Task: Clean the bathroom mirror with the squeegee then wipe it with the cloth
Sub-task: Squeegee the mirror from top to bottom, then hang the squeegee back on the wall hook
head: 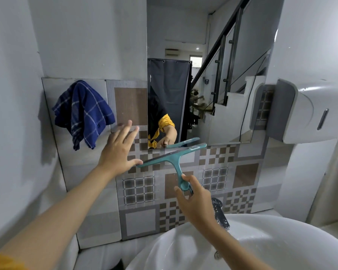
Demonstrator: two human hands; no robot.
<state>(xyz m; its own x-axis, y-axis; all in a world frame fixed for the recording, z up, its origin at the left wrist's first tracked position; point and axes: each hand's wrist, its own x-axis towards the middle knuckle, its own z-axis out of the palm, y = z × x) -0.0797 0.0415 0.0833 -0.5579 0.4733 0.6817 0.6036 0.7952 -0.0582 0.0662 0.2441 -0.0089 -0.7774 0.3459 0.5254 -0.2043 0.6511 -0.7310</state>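
One large mirror (203,75) hung on the wall above the patterned tiles (213,172), and the blue checked cloth (82,112) hung well apart to its left. Below the mirror's bottom edge, the right hand (195,199) gripped the handle of the teal squeegee (176,154), while the left hand (117,151) was spread with straight fingers, its thumb touching the blade's left end.

The teal squeegee (173,155) is tilted, its blade's right end touching the bottom edge of the mirror (207,75), its handle slanting down to the right. The tall frameless mirror hangs on the wall. The blue checked cloth (82,114) hangs bunched on the tiles, left of the mirror.
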